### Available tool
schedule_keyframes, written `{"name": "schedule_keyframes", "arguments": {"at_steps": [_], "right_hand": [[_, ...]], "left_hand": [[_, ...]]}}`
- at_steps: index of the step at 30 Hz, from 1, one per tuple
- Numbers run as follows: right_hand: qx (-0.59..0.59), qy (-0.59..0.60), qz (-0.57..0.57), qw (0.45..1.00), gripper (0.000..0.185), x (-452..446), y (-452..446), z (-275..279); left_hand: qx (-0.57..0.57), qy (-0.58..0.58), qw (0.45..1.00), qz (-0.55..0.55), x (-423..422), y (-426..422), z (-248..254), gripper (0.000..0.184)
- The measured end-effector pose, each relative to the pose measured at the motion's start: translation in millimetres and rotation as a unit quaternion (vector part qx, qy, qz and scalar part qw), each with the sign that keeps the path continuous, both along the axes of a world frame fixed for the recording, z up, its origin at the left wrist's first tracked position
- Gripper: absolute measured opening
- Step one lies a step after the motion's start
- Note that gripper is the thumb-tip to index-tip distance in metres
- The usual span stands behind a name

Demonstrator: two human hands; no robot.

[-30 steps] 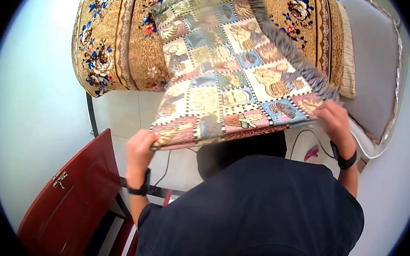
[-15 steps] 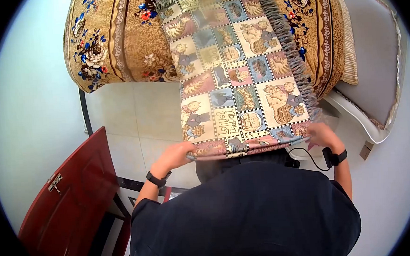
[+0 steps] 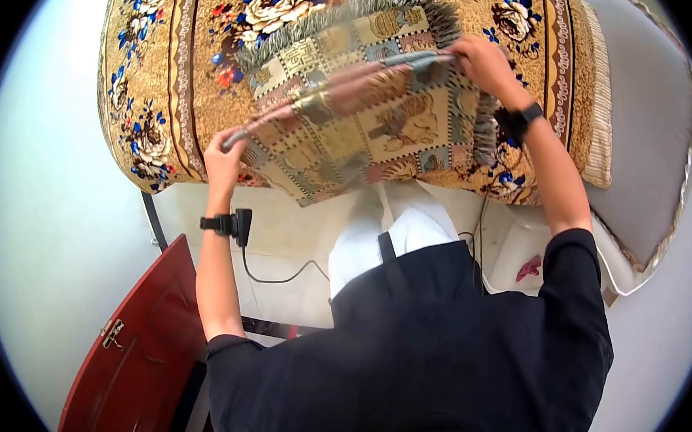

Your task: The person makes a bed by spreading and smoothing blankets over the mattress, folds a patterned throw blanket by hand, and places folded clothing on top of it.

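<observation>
A fringed, patchwork-patterned blanket (image 3: 404,125) is held up by one edge over the floral-covered surface (image 3: 217,57). My left hand (image 3: 223,156) is closed on the left end of that raised edge. At the right end, my right hand (image 3: 483,61) is closed on the same edge, farther forward than the left. The fringed far end of the blanket lies on the floral cover, and the near part hangs folded below my hands, over the cover's front edge. Both wrists wear black bands.
A grey cushioned chair (image 3: 645,118) stands at the right, beside the floral cover. At the lower left is a red wooden panel (image 3: 144,347) with a metal latch. A black cable (image 3: 286,280) hangs from my left wristband. A white bin (image 3: 511,261) holds something pink.
Both hands have moved forward and up from near my body, taking the blanket's near edge with them. The blanket, earlier stretched out toward me, is now doubled back.
</observation>
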State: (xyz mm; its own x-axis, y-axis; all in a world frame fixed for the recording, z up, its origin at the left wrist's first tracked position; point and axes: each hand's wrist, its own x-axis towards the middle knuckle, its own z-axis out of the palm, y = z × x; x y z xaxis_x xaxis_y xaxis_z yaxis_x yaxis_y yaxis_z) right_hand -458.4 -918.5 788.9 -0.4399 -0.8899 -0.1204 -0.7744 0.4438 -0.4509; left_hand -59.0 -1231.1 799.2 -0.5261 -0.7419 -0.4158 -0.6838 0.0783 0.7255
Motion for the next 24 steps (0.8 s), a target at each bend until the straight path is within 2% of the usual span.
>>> {"name": "schedule_keyframes", "arguments": {"at_steps": [5, 7, 8, 11, 12, 16, 18, 22, 23, 24], "right_hand": [[0.022, 0.029, -0.018, 0.999, 0.016, -35, -72, -106], [0.042, 0.028, -0.035, 0.998, 0.016, -38, -83, -136], [0.047, 0.022, -0.043, 0.998, 0.015, -38, -85, -144], [0.025, 0.009, -0.063, 0.998, 0.015, -37, -86, -161], [0.015, 0.000, -0.069, 0.998, 0.015, -38, -88, -159], [-0.044, 0.011, -0.089, 0.995, 0.016, -52, -108, -149], [-0.061, 0.031, -0.088, 0.994, 0.016, -63, -122, -154], [0.096, 0.032, -0.120, 0.988, 0.016, -66, -132, -185], [0.099, 0.036, -0.126, 0.986, 0.016, -66, -133, -190], [0.102, 0.038, -0.132, 0.985, 0.016, -64, -133, -194]], "left_hand": [[-0.005, 0.004, 0.997, 0.077, -41, -50, -95, 0.035], [-0.035, -0.044, 0.993, 0.099, -39, -58, -134, 0.037], [-0.013, -0.020, 0.991, 0.133, -41, -55, -145, 0.040], [0.113, -0.075, 0.969, 0.207, -36, -58, -162, 0.033], [0.143, -0.066, 0.965, 0.208, -46, -55, -142, 0.030], [0.097, 0.033, 0.969, 0.224, -61, -71, -130, 0.031], [0.093, 0.024, 0.972, 0.215, -70, -88, -137, 0.032], [0.091, -0.030, 0.982, 0.165, -77, -107, -177, 0.036], [0.072, -0.001, 0.983, 0.167, -82, -104, -181, 0.026], [0.071, 0.001, 0.983, 0.171, -83, -105, -185, 0.027]]}}
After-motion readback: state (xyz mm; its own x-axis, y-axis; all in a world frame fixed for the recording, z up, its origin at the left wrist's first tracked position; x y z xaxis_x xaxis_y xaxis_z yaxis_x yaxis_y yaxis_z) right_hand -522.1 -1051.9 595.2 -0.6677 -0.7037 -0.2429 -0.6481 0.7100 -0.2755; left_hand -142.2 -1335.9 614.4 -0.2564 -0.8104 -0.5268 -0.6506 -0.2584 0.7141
